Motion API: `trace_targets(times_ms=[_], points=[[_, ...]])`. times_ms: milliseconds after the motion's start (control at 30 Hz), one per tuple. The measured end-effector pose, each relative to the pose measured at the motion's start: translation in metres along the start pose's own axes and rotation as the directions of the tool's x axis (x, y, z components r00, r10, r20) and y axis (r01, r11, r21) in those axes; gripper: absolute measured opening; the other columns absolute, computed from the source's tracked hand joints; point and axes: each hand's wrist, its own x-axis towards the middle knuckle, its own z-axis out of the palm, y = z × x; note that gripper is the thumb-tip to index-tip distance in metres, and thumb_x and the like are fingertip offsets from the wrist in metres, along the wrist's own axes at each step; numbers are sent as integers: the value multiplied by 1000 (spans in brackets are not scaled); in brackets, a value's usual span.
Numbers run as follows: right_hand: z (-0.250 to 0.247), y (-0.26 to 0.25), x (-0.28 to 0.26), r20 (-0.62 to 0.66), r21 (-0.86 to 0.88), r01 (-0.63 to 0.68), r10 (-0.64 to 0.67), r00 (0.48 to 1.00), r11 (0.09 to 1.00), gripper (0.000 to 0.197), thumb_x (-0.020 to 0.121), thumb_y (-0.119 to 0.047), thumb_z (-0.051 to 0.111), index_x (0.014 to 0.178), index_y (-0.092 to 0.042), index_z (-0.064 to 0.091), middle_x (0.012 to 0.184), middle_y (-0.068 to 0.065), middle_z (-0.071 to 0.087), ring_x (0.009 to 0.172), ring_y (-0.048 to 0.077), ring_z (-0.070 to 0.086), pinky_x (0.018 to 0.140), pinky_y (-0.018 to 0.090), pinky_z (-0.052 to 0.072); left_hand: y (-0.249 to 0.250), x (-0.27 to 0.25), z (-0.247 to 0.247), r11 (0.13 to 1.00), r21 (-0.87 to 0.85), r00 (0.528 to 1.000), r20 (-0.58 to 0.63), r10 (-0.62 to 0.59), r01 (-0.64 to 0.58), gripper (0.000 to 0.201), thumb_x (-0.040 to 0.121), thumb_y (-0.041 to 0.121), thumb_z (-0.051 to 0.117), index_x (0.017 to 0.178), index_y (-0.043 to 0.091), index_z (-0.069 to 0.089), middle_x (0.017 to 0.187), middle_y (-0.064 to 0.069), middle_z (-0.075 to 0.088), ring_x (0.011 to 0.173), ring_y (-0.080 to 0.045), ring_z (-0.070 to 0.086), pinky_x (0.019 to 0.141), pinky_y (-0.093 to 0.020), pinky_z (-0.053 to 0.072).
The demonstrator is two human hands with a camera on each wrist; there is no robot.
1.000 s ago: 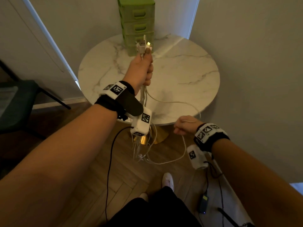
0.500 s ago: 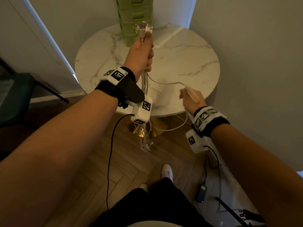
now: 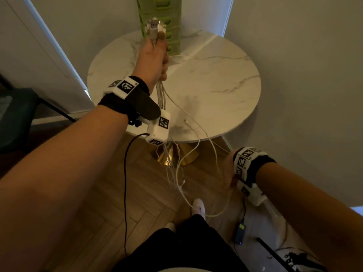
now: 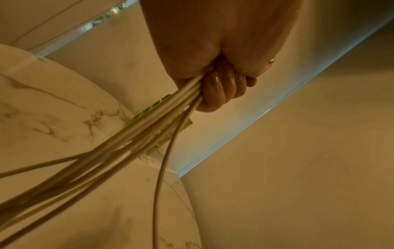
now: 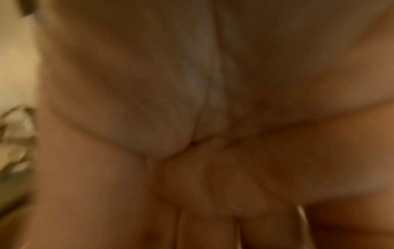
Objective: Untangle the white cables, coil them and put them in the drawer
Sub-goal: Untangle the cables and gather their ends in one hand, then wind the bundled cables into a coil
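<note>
We see the left hand (image 3: 152,59) raised above the round marble tabletop (image 3: 216,85), its grip closed tight around a bundle of white cables (image 3: 162,95). The plugs (image 3: 154,29) stick up out of the top of the fist, in front of the green drawer unit (image 3: 170,20) that stands at the far edge of the tabletop. In the left wrist view the fingers (image 4: 221,87) curl fully round the cables (image 4: 149,128), which leave the fist as a tight sheaf and fan out on the way down.

Below the hand the cables hang past the near edge of the tabletop, beside its gold base (image 3: 174,156), and their loose ends dangle above the wooden floor (image 3: 117,203) near a white shoe (image 3: 198,206).

The right hand (image 3: 227,173) is low, off the near right edge of the tabletop. One cable strand runs from the bundle down toward it, but in the head view the hand is mostly hidden behind its wristband (image 3: 249,163), and the right wrist view is a blur of skin, so we cannot tell whether its grip holds the strand.
</note>
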Motion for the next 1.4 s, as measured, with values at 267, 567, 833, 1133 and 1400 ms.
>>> trace_targets(times_ms=[267, 567, 833, 1133, 1400], points=[[-46, 7, 45, -642, 424, 199, 139, 754, 883, 30, 90, -6, 47, 119, -9, 56, 126, 14, 55, 117, 30, 51, 94, 34, 41, -23, -14, 16, 997, 25, 993, 92, -74, 71, 31, 99, 40, 32, 75, 21, 35, 49, 11, 31, 39, -5, 20, 39, -18, 20], [-70, -20, 72, -700, 495, 381, 99, 707, 781, 50, 85, -20, 63, 131, -9, 47, 131, 16, 52, 120, 30, 51, 99, 35, 41, -31, -12, 14, 995, -3, 994, 40, -100, 100, 32, 99, 42, 32, 77, 19, 37, 50, 11, 29, 41, -6, 19, 39, -20, 20], [-75, -35, 81, -617, 685, 538, -3, 787, 491, 38, 84, 6, 47, 117, -7, 59, 107, 10, 63, 80, 17, 58, 73, 28, 51, -44, -13, 11, 986, -14, 986, 25, -164, 165, 29, 100, 36, 32, 77, 19, 36, 52, 9, 28, 43, -7, 18, 42, -22, 17], [-121, -46, -18, -880, 439, 803, -11, 476, -404, 55, 97, -45, 3, 122, -18, 44, 101, 9, 60, 88, 17, 60, 81, 32, 49, -28, -2, 48, 950, -185, 967, 93, -239, 253, 35, 98, 45, 32, 76, 19, 39, 58, 3, 31, 44, -8, 27, 45, -22, 24], [-137, 3, -15, -901, 418, 905, 162, 402, 83, 22, 97, -28, 40, 87, -13, 53, 57, -2, 38, 41, 0, 35, 48, 19, 29, 2, 39, 64, 920, -309, 968, 146, -203, 239, 29, 102, 22, 30, 78, 15, 44, 71, 1, 42, 68, -11, 45, 69, -24, 39]])
